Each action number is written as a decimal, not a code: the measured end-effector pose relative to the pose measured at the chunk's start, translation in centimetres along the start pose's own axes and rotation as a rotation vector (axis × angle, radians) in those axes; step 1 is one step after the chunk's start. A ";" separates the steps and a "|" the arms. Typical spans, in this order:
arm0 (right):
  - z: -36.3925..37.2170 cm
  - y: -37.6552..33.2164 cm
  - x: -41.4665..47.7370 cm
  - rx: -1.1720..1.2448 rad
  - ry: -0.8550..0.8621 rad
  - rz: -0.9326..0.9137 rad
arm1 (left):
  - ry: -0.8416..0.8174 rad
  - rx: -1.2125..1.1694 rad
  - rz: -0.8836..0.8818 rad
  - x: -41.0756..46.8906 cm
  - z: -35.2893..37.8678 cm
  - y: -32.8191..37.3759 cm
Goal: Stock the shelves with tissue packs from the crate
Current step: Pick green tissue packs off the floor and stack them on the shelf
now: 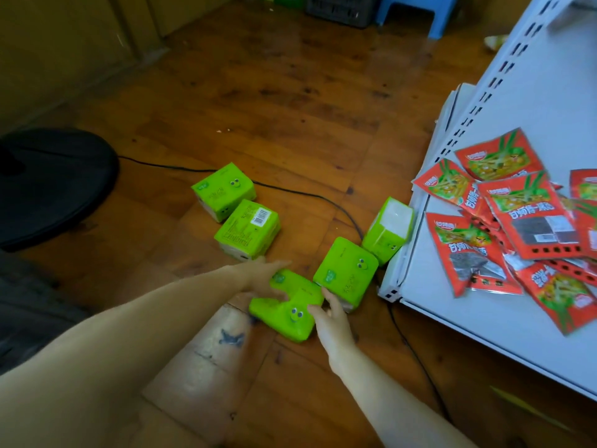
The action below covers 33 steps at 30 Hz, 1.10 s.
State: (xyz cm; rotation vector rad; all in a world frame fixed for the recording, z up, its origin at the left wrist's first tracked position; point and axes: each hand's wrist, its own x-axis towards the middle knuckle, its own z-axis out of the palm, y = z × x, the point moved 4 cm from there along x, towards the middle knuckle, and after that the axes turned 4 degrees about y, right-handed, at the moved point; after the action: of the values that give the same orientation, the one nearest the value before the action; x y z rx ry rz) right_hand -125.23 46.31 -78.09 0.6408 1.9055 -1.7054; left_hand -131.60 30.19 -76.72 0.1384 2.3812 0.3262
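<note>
Arms: both bare forearms reach in from the bottom edge and meet at one green pack.
Left hand (263, 279): grips the near pack (290, 313) at its left end, fingers stretched over the far edge, thumb on top.
Right hand (329, 316): pinches the same pack at its right end, thumb on the top face, one finger slipped between it and the next pack.
Near pack: low on the floor (290, 92) with its smiling face up, the wrapper dented in the middle between the two hands. I cannot tell whether it is lifted or resting.
Middle pack (345, 270): just right of the near pack, face up and touching the right hand's finger.
Tilted pack (387, 231): stands on end, leaning against the shelf corner, white tissue showing at the top.
Barcode pack (247, 227): beyond the left hand, label side up.
Far pack (223, 185): just behind the barcode pack, face up.
Shelf (452, 302): white metal, at the right, with a slotted upright running up to the top right.
Snacks (529, 215): red packets strewn in a loose overlapping heap on the shelf.
Cable (307, 195): black, runs along the floor behind the packs and down past the shelf corner.
Fan base (55, 185): a black round shape at the left.
Crate (339, 8): dark, at the top edge, well apart from the packs, beside a blue stool (410, 11).
</note>
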 end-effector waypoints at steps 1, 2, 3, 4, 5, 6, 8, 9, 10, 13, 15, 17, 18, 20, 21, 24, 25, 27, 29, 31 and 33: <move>-0.1 0.0 -0.4 -0.011 -0.038 -0.008 | -0.025 -0.061 -0.009 -0.1 0.7 0.0; -0.1 0.2 -0.9 -0.029 -0.074 -0.019 | -0.035 -0.123 -0.017 -0.2 1.2 0.0; -0.1 0.4 -1.2 -0.044 -0.100 -0.039 | -0.028 -0.187 -0.027 -0.5 1.5 0.1; -0.1 0.5 -1.7 -0.065 -0.111 -0.063 | -0.009 -0.249 -0.036 -0.8 1.7 0.0; 0.0 0.5 -2.1 -0.090 -0.114 -0.099 | 0.015 -0.315 -0.049 -1.3 1.8 0.0; 0.0 0.3 -2.5 -0.121 -0.119 -0.144 | 0.045 -0.402 -0.064 -1.7 1.9 -0.1; -0.3 -0.5 -3.2 -0.157 -0.122 -0.216 | 0.117 -0.685 -0.095 -3.1 1.3 -0.4; -0.5 -1.3 -3.6 -0.164 -0.119 -0.254 | 0.171 -0.846 -0.109 -4.0 0.7 -0.4; -0.5 -2.5 -4.3 -0.166 -0.116 -0.287 | 0.227 -0.993 -0.129 -5.0 -0.2 -0.3; 0.1 -6.8 -7.5 -0.113 -0.082 -0.302 | 0.427 -1.272 -0.219 -9.2 -3.5 0.0; 0.9 -10.1 -10.6 -0.108 -0.084 -0.280 | 0.539 -1.250 -0.276 -12.9 -5.5 0.5; 1.5 -13.9 -13.8 -0.168 -0.117 -0.312 | 0.609 -1.278 -0.330 -16.7 -7.3 1.1; 1.7 -15.9 -15.4 -0.203 -0.139 -0.330 | 0.657 -1.310 -0.343 -18.6 -8.4 1.6; 2.0 -19.7 -18.9 -0.269 -0.187 -0.356 | 0.763 -1.380 -0.332 -22.5 -11.3 2.9; 2.1 -21.6 -20.7 -0.302 -0.199 -0.368 | 0.801 -1.402 -0.318 -24.5 -13.0 3.6; 2.0 -27.3 -26.1 -0.378 -0.170 -0.430 | 0.851 -1.398 -0.273 -30.3 -18.1 6.3; 1.7 -29.5 -27.9 -0.387 -0.158 -0.441 | 0.857 -1.393 -0.250 -32.4 -20.0 7.3; 0.9 -33.4 -31.2 -0.404 -0.136 -0.464 | 0.851 -1.370 -0.208 -36.2 -23.4 9.2; -0.1 -38.0 -34.8 -0.421 -0.102 -0.472 | 0.809 -1.346 -0.159 -40.0 -27.3 10.8; -1.1 -41.9 -38.7 -0.427 -0.074 -0.487 | 0.756 -1.344 -0.122 -43.7 -30.8 12.5; -2.1 -45.2 -42.8 -0.425 -0.056 -0.495 | 0.721 -1.351 -0.080 -47.5 -33.9 14.4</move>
State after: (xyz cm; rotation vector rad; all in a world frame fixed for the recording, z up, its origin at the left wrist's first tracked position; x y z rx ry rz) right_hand -121.68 43.00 -16.05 -0.0470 2.4203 -1.4752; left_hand -119.46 28.39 -17.89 -0.8054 2.2274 2.0797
